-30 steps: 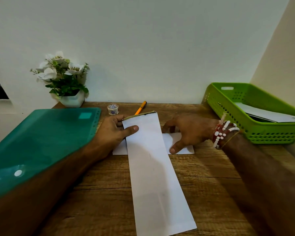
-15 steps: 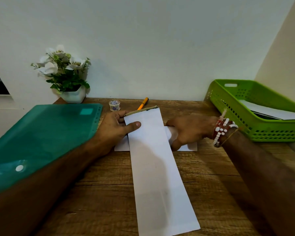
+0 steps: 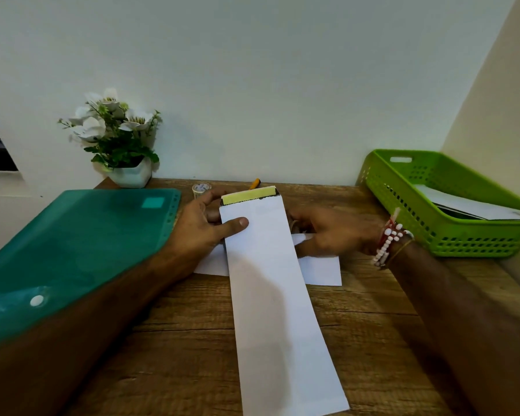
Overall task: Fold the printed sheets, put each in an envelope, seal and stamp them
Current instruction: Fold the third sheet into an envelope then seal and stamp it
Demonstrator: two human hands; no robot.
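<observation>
- A long white envelope lies lengthwise on the wooden worktop. It runs from the near edge toward the wall, and its open flap at the far end shows a yellow adhesive strip.
- The left grip grasps the envelope at its far left edge, with the thumb pressed on the upper face and the fingers tucked behind.
- A folded sheet of white paper lies crosswise under the envelope, sticking out on both sides.
- The right grip rests on the right part of that sheet, just beside the envelope's edge. It is blurred, so it cannot be told whether the fingers pinch the paper or only press on it.
- Red and white beaded bracelets circle the right wrist.
- A teal plastic folder lies to the left, partly under the left forearm.
- A green perforated basket stands at the right end of the worktop, with white papers lying inside.
- By the wall, an orange pen and a small round roll lie beyond the flap.
- A white pot of white flowers stands at the far left corner.
</observation>
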